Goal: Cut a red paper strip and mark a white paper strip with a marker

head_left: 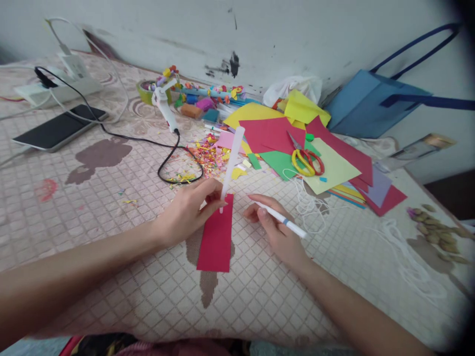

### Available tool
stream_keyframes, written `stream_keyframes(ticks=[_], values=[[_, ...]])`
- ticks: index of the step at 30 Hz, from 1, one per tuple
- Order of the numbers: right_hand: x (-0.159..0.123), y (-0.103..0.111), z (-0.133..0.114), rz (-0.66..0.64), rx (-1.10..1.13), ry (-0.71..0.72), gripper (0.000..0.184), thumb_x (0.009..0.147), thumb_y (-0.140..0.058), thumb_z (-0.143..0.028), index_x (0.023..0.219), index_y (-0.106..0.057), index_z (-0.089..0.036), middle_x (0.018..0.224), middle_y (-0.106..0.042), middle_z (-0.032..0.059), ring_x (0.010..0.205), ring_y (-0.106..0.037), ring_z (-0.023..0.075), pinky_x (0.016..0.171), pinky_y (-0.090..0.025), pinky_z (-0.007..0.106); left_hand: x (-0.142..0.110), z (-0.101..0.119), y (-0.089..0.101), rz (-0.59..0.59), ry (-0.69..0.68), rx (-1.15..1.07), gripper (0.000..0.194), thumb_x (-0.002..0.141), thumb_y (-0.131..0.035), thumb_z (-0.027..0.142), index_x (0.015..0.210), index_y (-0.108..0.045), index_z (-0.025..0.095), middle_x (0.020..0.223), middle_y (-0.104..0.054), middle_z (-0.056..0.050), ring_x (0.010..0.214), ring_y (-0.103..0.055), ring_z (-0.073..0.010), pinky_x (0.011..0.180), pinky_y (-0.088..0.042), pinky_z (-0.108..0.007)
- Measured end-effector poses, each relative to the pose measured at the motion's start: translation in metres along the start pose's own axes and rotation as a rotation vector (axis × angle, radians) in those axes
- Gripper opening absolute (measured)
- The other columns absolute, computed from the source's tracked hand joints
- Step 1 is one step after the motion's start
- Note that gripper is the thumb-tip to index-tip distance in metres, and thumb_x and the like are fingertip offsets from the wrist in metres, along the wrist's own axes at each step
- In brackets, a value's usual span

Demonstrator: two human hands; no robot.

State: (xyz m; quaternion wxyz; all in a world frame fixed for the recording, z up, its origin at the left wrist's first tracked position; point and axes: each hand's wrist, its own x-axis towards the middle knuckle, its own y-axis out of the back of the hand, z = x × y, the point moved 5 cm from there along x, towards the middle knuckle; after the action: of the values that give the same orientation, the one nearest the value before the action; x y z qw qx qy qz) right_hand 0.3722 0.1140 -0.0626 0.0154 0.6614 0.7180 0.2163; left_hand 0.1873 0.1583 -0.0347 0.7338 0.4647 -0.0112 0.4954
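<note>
- Nearest, on tabletop [148, 291]: flat red rectangular paper strip [215, 242]; likely light, easily creased, best held by edges.
- Left hand [193, 207] pinches translucent white plastic rod [233, 155] over strip's far end; probably stiff.
- Right hand [276, 232] grips slim white blue-banded pen [296, 229].

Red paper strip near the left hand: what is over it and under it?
The left hand holds a white stick over its far end. Underneath is patterned cloth, a brown motif peeking out; whatever the strip covers is hidden.
</note>
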Motion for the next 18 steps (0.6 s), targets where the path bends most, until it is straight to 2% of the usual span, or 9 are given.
stream_keyframes(ticks=[4,8,12,18], values=[[-0.002,-0.007,-0.009,-0.083,-0.097,0.118,0.029,0.096,-0.041,-0.023,0.122,-0.053,-0.026,0.102,-0.069,0.0033,0.098,-0.064,0.0162,0.088,-0.052,0.035,-0.001,-0.003,-0.003,-0.034,0.031,-0.023,0.002,0.088,-0.054,0.019,0.088,-0.052,0.018,0.076,-0.059,0.0,0.067,-0.055,-0.012,0.06,-0.043,-0.024],[-0.006,-0.015,-0.017,-0.238,-0.17,0.24,0.032,0.095,-0.04,-0.019,0.124,-0.052,-0.025,0.111,-0.065,0.0049,0.104,-0.06,0.0173,0.088,-0.05,0.035,0.0,-0.002,-0.002,-0.01,0.004,-0.012,0.003,0.087,-0.054,0.017,0.086,-0.052,0.017,0.075,-0.058,0.0,0.065,-0.054,-0.0116,0.059,-0.042,-0.023],[-0.006,-0.018,-0.019,-0.281,-0.269,0.247,0.033,0.094,-0.039,-0.016,0.123,-0.053,-0.023,0.111,-0.064,0.0069,0.105,-0.058,0.0198,0.089,-0.05,0.038,0.002,-0.001,-0.001,-0.011,0.021,-0.018,0.002,0.087,-0.055,0.018,0.087,-0.053,0.017,0.074,-0.058,0.0,0.065,-0.054,-0.0114,0.059,-0.042,-0.022],[-0.006,-0.018,-0.02,-0.283,-0.297,0.236,0.033,0.093,-0.04,-0.014,0.122,-0.054,-0.021,0.11,-0.065,0.0079,0.104,-0.058,0.02,0.089,-0.049,0.039,0.002,-0.001,-0.001,-0.012,0.043,-0.06,0.004,0.087,-0.056,0.019,0.086,-0.053,0.016,0.075,-0.058,0.0,0.065,-0.054,-0.0111,0.059,-0.042,-0.022]])
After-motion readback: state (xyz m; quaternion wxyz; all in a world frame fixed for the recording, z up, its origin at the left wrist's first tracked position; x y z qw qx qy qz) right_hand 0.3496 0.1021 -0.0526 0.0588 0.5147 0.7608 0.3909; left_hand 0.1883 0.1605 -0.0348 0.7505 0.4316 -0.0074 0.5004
